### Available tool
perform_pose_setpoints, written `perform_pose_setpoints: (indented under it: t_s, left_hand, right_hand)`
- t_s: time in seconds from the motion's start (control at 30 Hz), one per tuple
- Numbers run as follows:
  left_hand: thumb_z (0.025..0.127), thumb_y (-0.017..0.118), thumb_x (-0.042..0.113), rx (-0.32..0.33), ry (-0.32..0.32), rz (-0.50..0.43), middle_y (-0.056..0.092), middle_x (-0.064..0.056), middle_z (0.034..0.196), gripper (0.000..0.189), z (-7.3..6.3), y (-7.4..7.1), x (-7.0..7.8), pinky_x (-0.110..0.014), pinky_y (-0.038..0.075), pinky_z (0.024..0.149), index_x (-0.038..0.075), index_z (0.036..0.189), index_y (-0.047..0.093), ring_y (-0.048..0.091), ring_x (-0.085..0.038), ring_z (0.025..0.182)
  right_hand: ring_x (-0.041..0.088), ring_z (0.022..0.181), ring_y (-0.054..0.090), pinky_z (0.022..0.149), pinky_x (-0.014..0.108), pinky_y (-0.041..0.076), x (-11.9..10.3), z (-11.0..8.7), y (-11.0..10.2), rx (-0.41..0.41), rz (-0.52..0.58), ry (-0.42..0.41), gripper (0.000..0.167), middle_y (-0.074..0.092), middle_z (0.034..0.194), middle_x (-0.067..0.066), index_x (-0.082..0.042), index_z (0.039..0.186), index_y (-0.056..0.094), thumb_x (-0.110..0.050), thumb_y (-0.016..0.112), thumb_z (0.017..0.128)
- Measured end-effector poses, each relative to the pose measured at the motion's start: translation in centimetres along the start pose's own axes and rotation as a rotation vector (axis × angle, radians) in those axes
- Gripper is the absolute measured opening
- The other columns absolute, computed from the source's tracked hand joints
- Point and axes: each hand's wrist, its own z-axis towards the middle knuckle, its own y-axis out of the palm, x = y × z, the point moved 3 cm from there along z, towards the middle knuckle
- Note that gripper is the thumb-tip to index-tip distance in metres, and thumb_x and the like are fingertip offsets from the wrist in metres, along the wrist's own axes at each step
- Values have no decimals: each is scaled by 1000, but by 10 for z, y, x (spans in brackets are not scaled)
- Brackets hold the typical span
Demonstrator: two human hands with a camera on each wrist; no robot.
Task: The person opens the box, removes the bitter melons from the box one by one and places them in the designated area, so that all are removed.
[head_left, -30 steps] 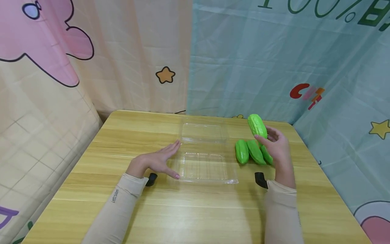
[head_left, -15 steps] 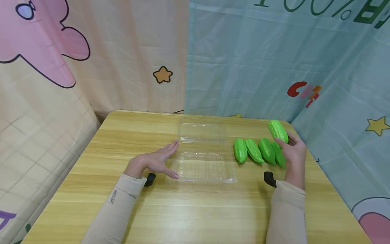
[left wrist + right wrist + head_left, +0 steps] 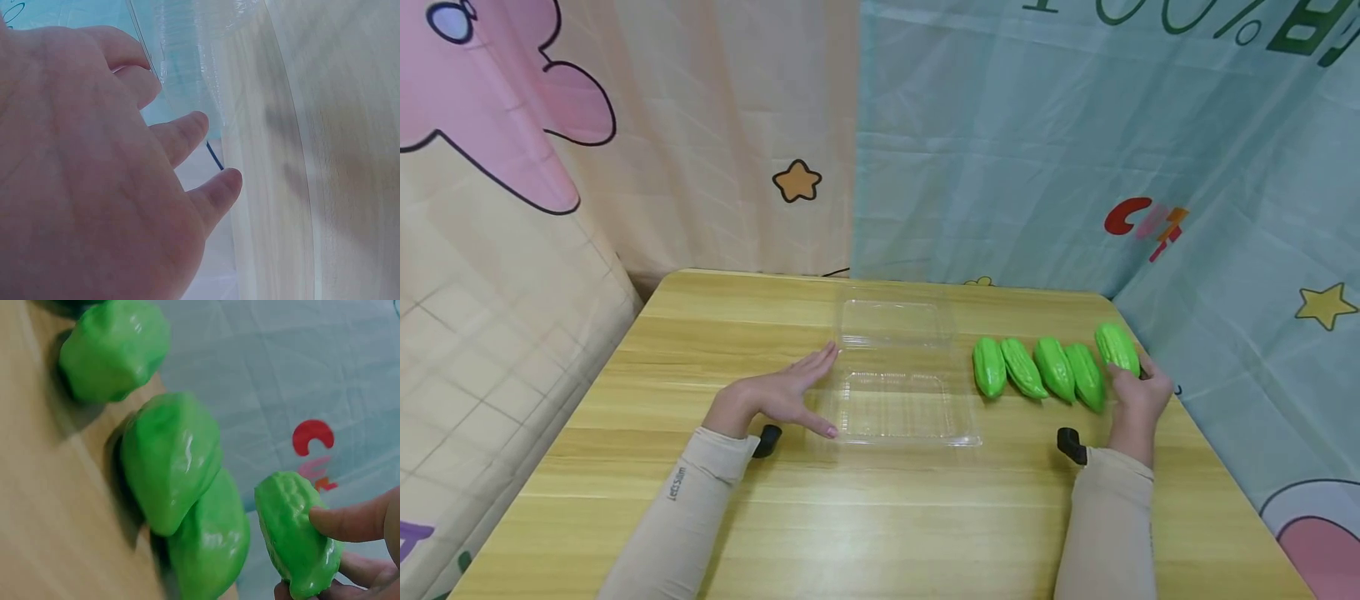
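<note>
We had our right hand [image 3: 1137, 398] pinching the bumpy green toy bitter gourd [image 3: 1117, 349] at the right end of the row, which looked light, stiff and slick, best gripped mid-body, while our left hand [image 3: 775, 395] lay flat beside the clear clamshell box [image 3: 901, 406].

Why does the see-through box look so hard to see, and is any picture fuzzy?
Head view: the clear box shows only by pale glints along its edges. Left wrist view: the left hand is close and soft-edged. Right wrist view: the green gourds look slightly blurred and shiny.
</note>
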Motion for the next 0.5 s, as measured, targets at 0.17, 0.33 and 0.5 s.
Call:
perform_pose_setpoints:
  t_s: [0.17,0.33,0.5]
  left_hand:
    - [78,80,58,-2,-2,3,-16,-9,167,130,0,1,0,-56,4,120,9,161,-7,-10,-32,152]
    - [79,80,59,-1,7,3,-16,-9,167,130,1,1,-2,-58,5,119,8,161,-7,-9,-34,152]
    - [79,79,60,-2,16,10,-16,-10,167,130,2,1,-2,-57,5,120,8,161,-7,-10,-33,152]
  right_hand:
    - [10,143,22,107,12,29,14,9,-6,24,20,12,75,20,164,7,-6,159,24,10,55,93]
    - [10,145,16,109,14,25,25,16,-7,12,-34,34,73,15,165,8,-5,160,20,7,52,95]
    - [14,147,14,112,18,24,34,22,-4,-26,-85,61,70,14,165,11,-4,160,18,-1,49,97]
